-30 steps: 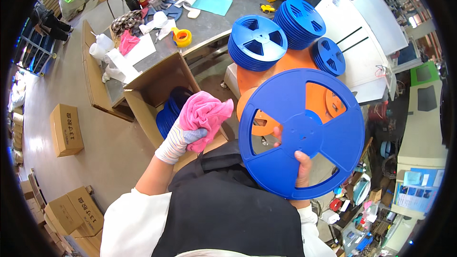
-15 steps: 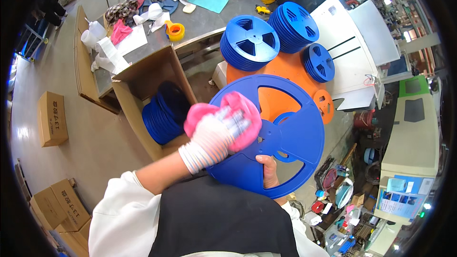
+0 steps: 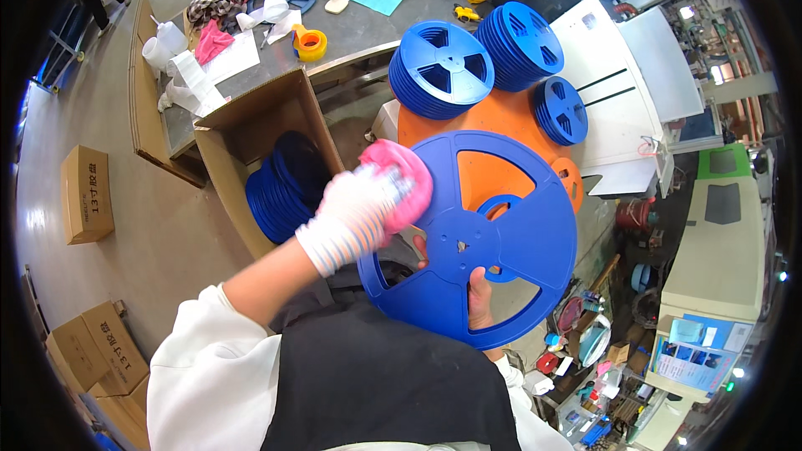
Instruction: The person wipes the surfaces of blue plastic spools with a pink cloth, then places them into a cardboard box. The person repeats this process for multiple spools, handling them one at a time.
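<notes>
Left hand [image 3: 361, 202], gloved, clutching a pink cloth [image 3: 415, 188] over a large blue reel's [image 3: 483, 239] left rim; right hand [image 3: 479, 299] grasping the reel near its hub.
The reel is nearer than three blue reel stacks [image 3: 447, 67] on an orange stand [image 3: 514, 127]; to its left, an open cardboard box [image 3: 224, 184] contains more reels [image 3: 271, 202].

The left forearm [image 3: 269, 281] slants up to the right. The gloved left hand [image 3: 359, 205] is a bit blurry, its fingers [image 3: 402, 185] curled in. The right hand [image 3: 479, 301] is bare and partly hidden, 1 thumb [image 3: 479, 279] up, some fingertips [image 3: 420, 250] showing farther left.
</notes>
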Demonstrator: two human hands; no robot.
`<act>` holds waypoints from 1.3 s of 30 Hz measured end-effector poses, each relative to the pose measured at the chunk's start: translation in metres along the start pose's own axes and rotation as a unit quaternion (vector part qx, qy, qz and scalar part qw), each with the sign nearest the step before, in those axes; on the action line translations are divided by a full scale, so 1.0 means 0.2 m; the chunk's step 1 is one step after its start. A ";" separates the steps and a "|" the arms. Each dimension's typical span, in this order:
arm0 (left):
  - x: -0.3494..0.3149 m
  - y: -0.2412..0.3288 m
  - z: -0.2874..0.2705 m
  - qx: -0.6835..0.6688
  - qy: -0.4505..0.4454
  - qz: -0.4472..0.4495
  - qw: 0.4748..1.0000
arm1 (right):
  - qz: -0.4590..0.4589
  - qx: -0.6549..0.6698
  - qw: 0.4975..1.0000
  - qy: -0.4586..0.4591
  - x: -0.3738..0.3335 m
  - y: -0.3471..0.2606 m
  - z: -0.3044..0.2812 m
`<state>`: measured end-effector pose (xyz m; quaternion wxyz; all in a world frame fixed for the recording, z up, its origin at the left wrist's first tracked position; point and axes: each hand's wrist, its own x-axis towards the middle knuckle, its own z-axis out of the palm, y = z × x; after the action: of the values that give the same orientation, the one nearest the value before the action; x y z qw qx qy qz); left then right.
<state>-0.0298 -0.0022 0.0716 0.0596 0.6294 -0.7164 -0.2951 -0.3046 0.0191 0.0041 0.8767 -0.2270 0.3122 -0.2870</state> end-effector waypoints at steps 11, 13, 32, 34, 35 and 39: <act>-0.11 0.25 0.33 0.080 -0.004 0.311 0.947 | -0.065 0.033 0.997 0.003 0.12 -0.04 0.10; -0.12 0.24 0.38 0.095 -0.038 0.378 0.920 | -0.080 0.096 0.992 0.012 0.19 -0.03 0.06; 0.28 0.31 -0.15 0.228 0.189 0.265 0.918 | 0.031 -0.152 0.976 -0.153 0.15 -0.10 0.25; 0.22 0.28 -0.15 0.224 0.164 0.298 0.913 | 0.050 -0.152 0.976 -0.146 0.16 -0.14 0.27; 0.16 0.26 -0.10 0.242 0.100 0.318 0.911 | 0.056 -0.161 0.983 -0.071 0.17 -0.14 0.24; 0.06 0.23 -0.02 0.217 0.063 0.321 0.920 | 0.071 -0.151 0.983 -0.071 0.22 -0.15 0.24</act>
<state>-0.0710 -0.0125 0.0948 0.0576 0.3808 -0.9211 -0.0568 -0.2550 -0.0212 0.0359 0.8706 -0.3538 0.3037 -0.1571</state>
